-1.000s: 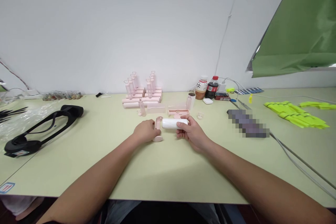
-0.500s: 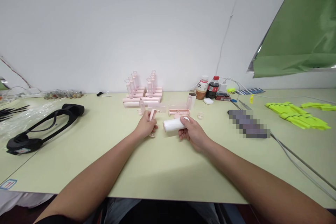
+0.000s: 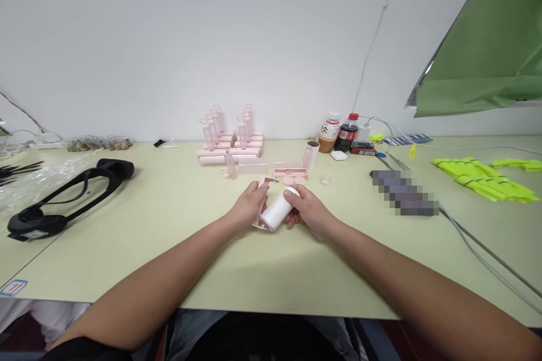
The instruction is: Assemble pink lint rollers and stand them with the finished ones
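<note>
My right hand (image 3: 311, 210) is closed around a white lint roller refill (image 3: 278, 211), tilted with its lower end toward the left. Closed on a pink lint roller frame (image 3: 259, 215), my left hand (image 3: 248, 204) holds it close beside the roll. The roll's lower end meets the frame's bottom arm, though whether it is seated there I cannot tell. Just beyond my hands lie a pink tray-like case part (image 3: 291, 173), pale pink round pieces (image 3: 292, 180), a clear pink cover (image 3: 253, 169) and a small pink handle (image 3: 231, 165).
Several pink lint rollers (image 3: 213, 159) with upright handles stand by the wall. Drink bottles (image 3: 347, 133) and a cardboard tube (image 3: 313, 152) are at back right. A blurred dark device (image 3: 402, 193) and yellow-green strips (image 3: 486, 180) lie right; a black headset (image 3: 71, 203) lies left.
My hands have come together. The left hand has moved right and turned the frame toward the roll, while the roll has tilted, its near end dropping down to the frame's lower arm.
</note>
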Motion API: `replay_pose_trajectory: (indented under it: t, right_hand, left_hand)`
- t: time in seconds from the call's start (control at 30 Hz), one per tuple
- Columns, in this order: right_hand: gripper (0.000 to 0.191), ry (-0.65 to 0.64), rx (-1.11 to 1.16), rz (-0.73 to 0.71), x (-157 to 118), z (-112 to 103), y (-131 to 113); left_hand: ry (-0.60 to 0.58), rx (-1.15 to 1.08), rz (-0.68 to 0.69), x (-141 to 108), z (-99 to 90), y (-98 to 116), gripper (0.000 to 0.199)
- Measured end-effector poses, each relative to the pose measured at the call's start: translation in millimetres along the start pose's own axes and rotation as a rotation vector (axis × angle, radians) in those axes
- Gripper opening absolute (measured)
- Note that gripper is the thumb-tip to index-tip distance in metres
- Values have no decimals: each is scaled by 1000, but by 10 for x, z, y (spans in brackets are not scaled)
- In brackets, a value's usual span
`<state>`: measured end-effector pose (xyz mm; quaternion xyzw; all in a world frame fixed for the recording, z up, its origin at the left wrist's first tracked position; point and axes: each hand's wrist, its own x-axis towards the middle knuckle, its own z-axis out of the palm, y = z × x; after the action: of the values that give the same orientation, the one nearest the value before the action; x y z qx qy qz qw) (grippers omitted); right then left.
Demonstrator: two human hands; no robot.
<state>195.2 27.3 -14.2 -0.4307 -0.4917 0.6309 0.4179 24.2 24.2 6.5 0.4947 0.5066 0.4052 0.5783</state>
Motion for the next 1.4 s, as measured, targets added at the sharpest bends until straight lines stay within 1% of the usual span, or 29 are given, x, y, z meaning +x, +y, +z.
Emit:
replay_pose_trajectory:
  t: [0.1, 0.2, 0.3, 0.4, 0.57, 0.63, 0.77, 0.93, 1.07, 1.4]
  right_hand:
    - [41, -8, -50, -47, -11, 4, 11]
    - [46, -22, -96, -91, -16, -1, 11]
    - [45, -23, -136, -137, -12, -10, 11]
    - [45, -21, -163, -180, -15, -15, -5]
    - [47, -34, -162, -245, -46, -2, -65]
    - [48, -34, -153, -260, -52, 5, -68]
    - [50, -28, -146, -251, -48, 7, -49]
    - [44, -31, -170, -273, -60, 6, -77]
    - [47, -27, -162, -279, -55, 3, -74]
    - [50, -19, -95, -184, -16, -15, -9]
  left_hand:
    - [-20, 20, -65, -34, 42, 3, 30]
    - [-34, 13, -84, -59, 72, 2, 31]
    - [3, 9, -62, -67, 92, -12, 30]
    - [47, 4, -11, -47, 97, -54, 31]
    - [56, 22, 36, 8, 74, -138, 34]
    - [65, 25, 27, 11, 72, -137, 34]
    - [66, -10, -28, -28, 92, -81, 35]
    - [99, 9, 7, -40, 105, -51, 33]
    - [108, -10, 6, -29, 101, -47, 32]
    - [137, -20, -24, -49, 112, 11, 30]
